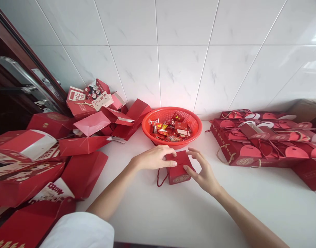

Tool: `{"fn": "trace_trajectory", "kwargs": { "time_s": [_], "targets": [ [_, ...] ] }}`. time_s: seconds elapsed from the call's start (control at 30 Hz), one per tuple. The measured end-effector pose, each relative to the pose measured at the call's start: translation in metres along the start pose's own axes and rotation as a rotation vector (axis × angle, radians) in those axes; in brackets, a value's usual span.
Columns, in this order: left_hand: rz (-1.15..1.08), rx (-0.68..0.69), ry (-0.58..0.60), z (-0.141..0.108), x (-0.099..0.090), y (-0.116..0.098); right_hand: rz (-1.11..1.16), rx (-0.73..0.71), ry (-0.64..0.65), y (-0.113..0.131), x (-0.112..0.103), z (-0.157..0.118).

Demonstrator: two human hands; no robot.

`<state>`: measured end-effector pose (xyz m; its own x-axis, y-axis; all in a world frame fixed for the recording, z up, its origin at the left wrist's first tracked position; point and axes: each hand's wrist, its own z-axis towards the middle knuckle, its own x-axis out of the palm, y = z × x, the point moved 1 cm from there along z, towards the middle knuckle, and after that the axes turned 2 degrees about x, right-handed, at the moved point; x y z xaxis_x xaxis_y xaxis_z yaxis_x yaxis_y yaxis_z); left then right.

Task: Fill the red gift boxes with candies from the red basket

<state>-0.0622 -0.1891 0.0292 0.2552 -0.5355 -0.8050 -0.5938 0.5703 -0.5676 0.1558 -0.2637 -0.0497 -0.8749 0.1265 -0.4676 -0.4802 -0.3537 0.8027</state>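
Note:
A small red gift box with a gold pattern on its front stands on the white table below the basket. Its dark red cord handle loops out on the left side. My left hand reaches over the box's left edge, thumb and fingers apart at its top. On the other side, my right hand has its thumb tip at the top's right edge and its fingers spread near the far right corner. Neither hand is wrapped round the box. Just beyond stands an orange-red plastic basket holding wrapped sweets.
Unfolded and half-folded red boxes pile up along the left. Rows of red boxes with rounded handle flaps stand at the right, with a brown carton behind. A tiled wall closes the back; a door handle is at far left.

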Motion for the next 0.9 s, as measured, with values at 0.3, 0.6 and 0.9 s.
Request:
{"fn": "trace_trajectory", "kwargs": {
  "time_s": [0.3,0.6,0.9],
  "targets": [
    [-0.03,-0.056,-0.009,0.006,0.009,0.004,0.242,0.353,0.174,-0.024,-0.007,0.015],
    [0.014,-0.08,-0.192,0.003,0.015,0.002,0.392,0.448,0.208,-0.01,-0.022,0.027],
    [0.022,-0.039,-0.263,-0.005,0.006,-0.006,0.605,0.315,0.288,0.043,-0.061,0.055]
  ]
}}
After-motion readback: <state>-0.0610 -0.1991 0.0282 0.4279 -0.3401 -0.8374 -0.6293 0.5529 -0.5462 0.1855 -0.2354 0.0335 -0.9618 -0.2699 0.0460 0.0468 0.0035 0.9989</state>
